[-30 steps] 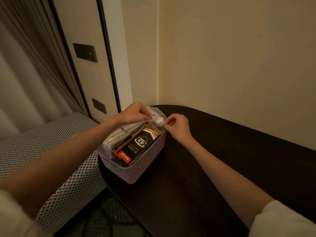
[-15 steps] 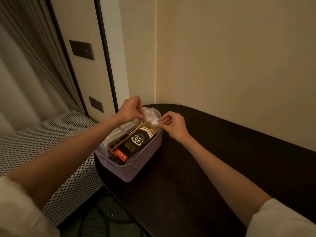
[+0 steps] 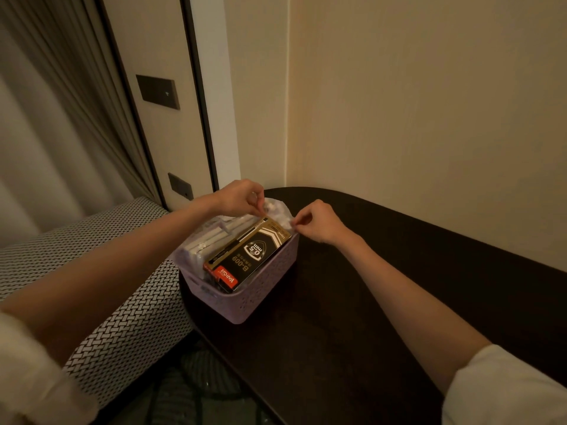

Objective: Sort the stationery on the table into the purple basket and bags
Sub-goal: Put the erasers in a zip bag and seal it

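A purple perforated basket (image 3: 260, 299) stands at the left end of the dark table (image 3: 352, 317). Inside it lies a black and gold pen box (image 3: 250, 256) marked 0.5 mm, with pale packets (image 3: 211, 237) beside it. A clear plastic bag (image 3: 277, 211) of small white things sticks up at the basket's far end. My left hand (image 3: 239, 197) pinches the bag's top edge from the left. My right hand (image 3: 319, 222) pinches the bag's edge at the right, over the basket's far corner.
Cream walls meet in a corner just behind the table. A patterned upholstered seat (image 3: 129, 302) sits to the left of the table, with a curtain (image 3: 46, 118) and a wall panel with dark switches (image 3: 158, 92) behind it.
My left hand has risen slightly at the bag's top and both hands keep pinching its edges. The basket and box stay in place.
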The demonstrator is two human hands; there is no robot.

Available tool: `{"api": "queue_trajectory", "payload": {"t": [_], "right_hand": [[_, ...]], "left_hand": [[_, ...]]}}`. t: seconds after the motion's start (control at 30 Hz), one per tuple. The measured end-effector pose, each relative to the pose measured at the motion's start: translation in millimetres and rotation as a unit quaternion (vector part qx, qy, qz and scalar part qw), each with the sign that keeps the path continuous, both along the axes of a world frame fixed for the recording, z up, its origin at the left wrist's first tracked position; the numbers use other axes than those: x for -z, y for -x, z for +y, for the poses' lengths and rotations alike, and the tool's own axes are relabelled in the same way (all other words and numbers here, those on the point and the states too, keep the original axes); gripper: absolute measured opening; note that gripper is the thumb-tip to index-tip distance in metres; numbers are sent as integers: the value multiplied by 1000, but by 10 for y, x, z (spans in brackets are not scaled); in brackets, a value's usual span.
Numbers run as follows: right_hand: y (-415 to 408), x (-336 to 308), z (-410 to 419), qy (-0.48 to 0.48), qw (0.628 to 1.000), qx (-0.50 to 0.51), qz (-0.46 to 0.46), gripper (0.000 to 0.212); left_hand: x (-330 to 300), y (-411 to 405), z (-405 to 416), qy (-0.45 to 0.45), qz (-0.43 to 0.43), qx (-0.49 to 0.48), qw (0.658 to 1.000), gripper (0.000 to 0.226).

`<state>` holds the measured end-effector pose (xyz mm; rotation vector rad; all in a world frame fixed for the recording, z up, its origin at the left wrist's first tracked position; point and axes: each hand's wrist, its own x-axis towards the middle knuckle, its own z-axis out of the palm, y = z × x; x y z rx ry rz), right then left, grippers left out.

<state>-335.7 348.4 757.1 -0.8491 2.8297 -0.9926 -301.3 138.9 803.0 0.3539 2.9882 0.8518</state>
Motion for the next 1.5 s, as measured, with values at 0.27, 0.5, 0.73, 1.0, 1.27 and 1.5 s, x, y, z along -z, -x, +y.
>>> {"api": "queue_trajectory", "payload": {"t": [0.27, 0.5, 0.73, 1.0, 1.27, 1.5], "right_hand": [[-116, 8, -51, 80, 993, 2, 85, 21], [-133, 24, -97, 28, 996, -26, 77, 17], [-148, -29, -7, 20, 999, -44, 20, 23], [-386, 196, 39, 165, 975, 145, -41, 25], [-1112, 466, -124, 188, 952, 67, -230, 29], [-1238, 322, -256, 249, 929, 68, -264, 17]], "left_hand": [[-32, -181, -63, -27, 1, -1, 1000, 30], [-38, -233, 26, 52, -10, 16, 998, 39], [-48, -355, -91, -23, -22, 8, 999, 33], [147, -708, -262, -138, 199, -223, 944, 28], [-85, -918, -729, -217, 81, -325, 917, 17], [291, -1186, -990, -324, -187, -292, 880, 36]]}}
